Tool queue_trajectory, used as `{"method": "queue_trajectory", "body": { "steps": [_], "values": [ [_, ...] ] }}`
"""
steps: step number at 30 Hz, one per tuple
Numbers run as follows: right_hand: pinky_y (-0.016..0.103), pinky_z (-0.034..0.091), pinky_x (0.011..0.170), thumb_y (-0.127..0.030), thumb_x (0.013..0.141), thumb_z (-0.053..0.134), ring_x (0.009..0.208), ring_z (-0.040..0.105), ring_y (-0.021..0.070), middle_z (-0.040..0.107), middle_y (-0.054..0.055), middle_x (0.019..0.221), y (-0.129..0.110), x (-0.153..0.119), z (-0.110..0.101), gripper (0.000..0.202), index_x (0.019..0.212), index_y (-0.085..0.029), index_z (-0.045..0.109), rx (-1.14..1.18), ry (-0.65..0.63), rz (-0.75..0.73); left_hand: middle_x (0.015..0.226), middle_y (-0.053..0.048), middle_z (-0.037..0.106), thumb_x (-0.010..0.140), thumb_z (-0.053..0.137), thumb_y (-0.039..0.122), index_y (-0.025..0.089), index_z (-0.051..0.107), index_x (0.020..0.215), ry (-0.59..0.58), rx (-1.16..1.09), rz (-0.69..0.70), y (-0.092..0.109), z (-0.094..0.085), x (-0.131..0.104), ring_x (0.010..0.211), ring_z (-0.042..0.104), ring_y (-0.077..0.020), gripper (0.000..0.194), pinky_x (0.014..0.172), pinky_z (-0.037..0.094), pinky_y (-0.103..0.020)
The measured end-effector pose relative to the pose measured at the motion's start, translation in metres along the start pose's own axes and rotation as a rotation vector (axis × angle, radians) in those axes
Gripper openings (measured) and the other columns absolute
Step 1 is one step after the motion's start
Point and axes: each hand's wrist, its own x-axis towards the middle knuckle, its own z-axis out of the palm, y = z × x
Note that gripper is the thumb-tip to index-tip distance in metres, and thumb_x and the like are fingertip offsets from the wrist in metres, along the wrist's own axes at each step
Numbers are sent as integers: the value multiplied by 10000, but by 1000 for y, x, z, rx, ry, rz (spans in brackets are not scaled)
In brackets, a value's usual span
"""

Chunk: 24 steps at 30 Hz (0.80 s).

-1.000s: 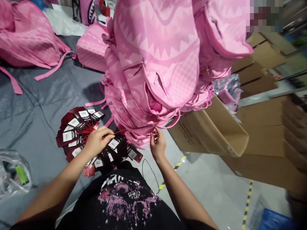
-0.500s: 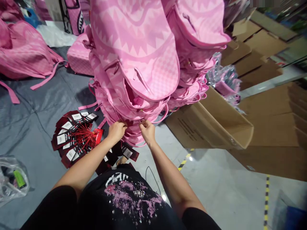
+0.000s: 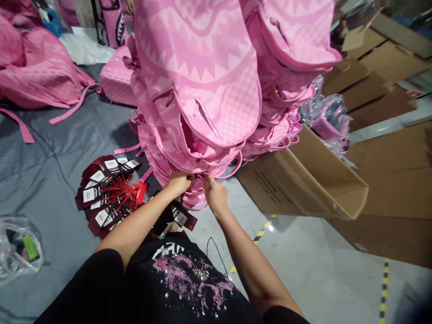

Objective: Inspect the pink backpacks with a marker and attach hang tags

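A tall stack of pink backpacks (image 3: pixel 205 58) with a shark-tooth print rises in front of me. At its lower front edge, my left hand (image 3: pixel 180 183) is closed, thumb and fingers pinched together. Close beside it, my right hand (image 3: pixel 215 194) pinches too, its fingertips almost meeting the left ones. What lies between the fingertips is too small and partly hidden to make out; it is at the edge of one of the lower bags. Left of my arms, a fan of dark red and black hang tags (image 3: pixel 97 193) with red strings lies on the grey sheet.
Another stack of pink backpacks (image 3: pixel 297 36) stands at right, beside an open cardboard box (image 3: pixel 270 180). More pink bags (image 3: pixel 47 67) lie at left on the grey sheet (image 3: pixel 57 171). A clear plastic bag (image 3: pixel 20 252) with small items sits at lower left.
My left hand has moved right along the bag's edge, so the two hands are now closer together. The view has shifted slightly, moving the scene rightward.
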Motion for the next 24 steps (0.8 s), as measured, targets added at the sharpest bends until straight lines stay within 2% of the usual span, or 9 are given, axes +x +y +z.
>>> {"method": "queue_trajectory", "body": {
  "steps": [4, 7, 8, 11, 14, 16, 18, 21, 24],
  "values": [
    [250, 207, 542, -265, 948, 476, 549, 483, 112, 675, 34, 709, 7, -8, -12, 223, 948, -201, 690, -61, 163, 19, 980, -28, 728, 843, 600, 237, 196, 690, 1065, -132, -141, 108, -9, -13, -9, 911, 658, -177, 244, 830, 486, -259],
    [240, 284, 560, -294, 938, 478, 574, 509, 121, 663, 39, 702, 8, -11, -12, 243, 885, -179, 684, 99, 291, -10, 940, -28, 716, 765, 677, 188, 150, 586, 1220, -320, -383, 218, -25, -18, -18, 857, 661, -146, 465, 790, 503, -232],
    [239, 326, 576, -304, 932, 479, 592, 531, 128, 666, 42, 716, 6, -11, -10, 242, 884, -174, 678, 187, 327, -29, 952, -38, 707, 736, 690, 158, 132, 566, 1233, -338, -474, 247, -30, -16, -20, 870, 658, -149, 513, 796, 505, -239],
    [267, 455, 674, -341, 917, 500, 704, 616, 162, 690, 60, 812, 1, -7, 0, 234, 922, -167, 658, 485, 416, -80, 1009, -61, 687, 709, 673, 90, 126, 566, 1208, -176, -617, 272, -37, -1, -27, 943, 644, -164, 511, 863, 497, -273],
    [312, 512, 737, -340, 905, 538, 782, 654, 191, 696, 72, 863, 2, -5, 5, 202, 936, -173, 647, 666, 444, -122, 1062, -54, 691, 750, 648, 82, 152, 598, 1168, -33, -557, 321, -34, 18, -32, 997, 638, -156, 426, 915, 480, -266],
    [310, 524, 709, -299, 897, 558, 745, 663, 190, 698, 62, 842, 8, -4, 4, 154, 942, -188, 655, 642, 394, -204, 1031, -39, 708, 812, 611, 108, 152, 651, 1068, -7, -492, 366, -31, 28, -32, 962, 651, -136, 263, 885, 486, -230],
    [303, 535, 699, -241, 899, 547, 741, 679, 189, 712, 56, 853, 16, 0, 1, 142, 973, -210, 665, 545, 306, -368, 954, -26, 724, 868, 575, 149, 152, 688, 972, 26, -440, 388, -27, 34, -28, 891, 665, -119, 154, 833, 494, -204],
    [288, 551, 701, -168, 913, 491, 782, 702, 189, 725, 63, 899, 26, 10, -5, 207, 1005, -230, 666, 421, 203, -630, 953, -48, 713, 886, 586, 238, 181, 722, 930, 104, -351, 402, -23, 38, -20, 890, 653, -153, 153, 818, 491, -248],
    [268, 556, 672, -119, 906, 453, 831, 709, 192, 721, 90, 980, 33, 16, -14, 284, 1040, -231, 676, 250, 144, -780, 1096, -100, 674, 906, 551, 325, 209, 738, 915, 211, -167, 483, -21, 41, -21, 1051, 593, -235, 221, 925, 444, -367]
  ]
}}
